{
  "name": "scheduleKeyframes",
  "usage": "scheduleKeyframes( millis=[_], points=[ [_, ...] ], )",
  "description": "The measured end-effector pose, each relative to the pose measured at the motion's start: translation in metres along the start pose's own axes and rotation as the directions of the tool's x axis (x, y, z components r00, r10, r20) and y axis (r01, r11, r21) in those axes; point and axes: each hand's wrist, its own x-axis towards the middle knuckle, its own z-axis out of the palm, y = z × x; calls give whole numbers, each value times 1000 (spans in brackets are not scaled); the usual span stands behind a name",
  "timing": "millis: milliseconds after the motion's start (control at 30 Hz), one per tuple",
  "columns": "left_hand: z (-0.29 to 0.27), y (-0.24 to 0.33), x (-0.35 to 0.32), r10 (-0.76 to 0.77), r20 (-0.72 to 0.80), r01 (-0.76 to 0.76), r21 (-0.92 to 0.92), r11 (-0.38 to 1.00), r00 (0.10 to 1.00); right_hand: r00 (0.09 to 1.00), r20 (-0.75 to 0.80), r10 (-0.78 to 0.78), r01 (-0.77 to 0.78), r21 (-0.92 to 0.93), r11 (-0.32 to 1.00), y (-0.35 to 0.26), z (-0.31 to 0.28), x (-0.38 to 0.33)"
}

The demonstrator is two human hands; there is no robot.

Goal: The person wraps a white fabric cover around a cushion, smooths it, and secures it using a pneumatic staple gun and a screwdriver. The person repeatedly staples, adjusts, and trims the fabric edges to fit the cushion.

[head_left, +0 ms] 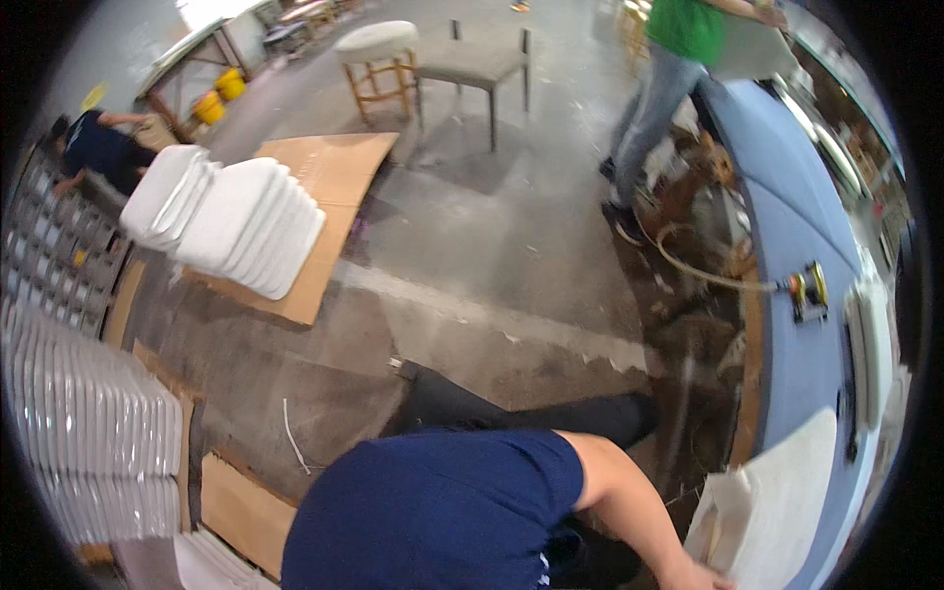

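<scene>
A bare arm runs right from the navy sleeve of my shirt (433, 501) at the lower edge; it looks like my left arm. My left hand (700, 576) is cut by the lower edge, beside an off-white padded panel (787, 492). Whether the fingers grip it, I cannot tell. The panel leans at the near end of a blue padded bench (796, 187), with loose cloth on its left side. Farther along the bench lies a black and yellow air tool (808, 293), joined to a pale hose (678, 258). My right hand is outside the picture.
White seat pads (261, 211) lie stacked on a cardboard sheet (339, 167). Wrapped white pads (93, 413) are piled at the left. A round stool (379, 44) and grey-seated chair (477, 59) stand ahead. One person (678, 39) works at the bench, another (103, 147) far left.
</scene>
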Motion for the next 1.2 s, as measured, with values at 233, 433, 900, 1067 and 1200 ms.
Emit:
scheduleKeyframes(
  millis=[233, 433, 900, 1067, 1200],
  points=[
    [-171, -5, -26, -642, 299, 593, 245, 767, 706, 984, 4, 179, -160, -430, 888, 26, -52, -75],
    [-189, -30, -56, -826, 79, 819, 105, 564, 558, 972, -221, 83, -141, -264, 954, 37, 7, -53],
    [-202, -49, -88, -700, 266, 749, -218, 626, 662, 971, -234, -48, 135, 375, 917, -13, 61, 67],
    [-207, -59, -90, -625, 170, 647, -178, 741, 762, 977, -158, -143, 155, 67, 986, -61, 87, 54],
    [-216, -49, -89, -734, 64, 688, -413, 597, 676, 973, -135, -189, 201, 87, 976, -55, 91, 47]
  ],
)
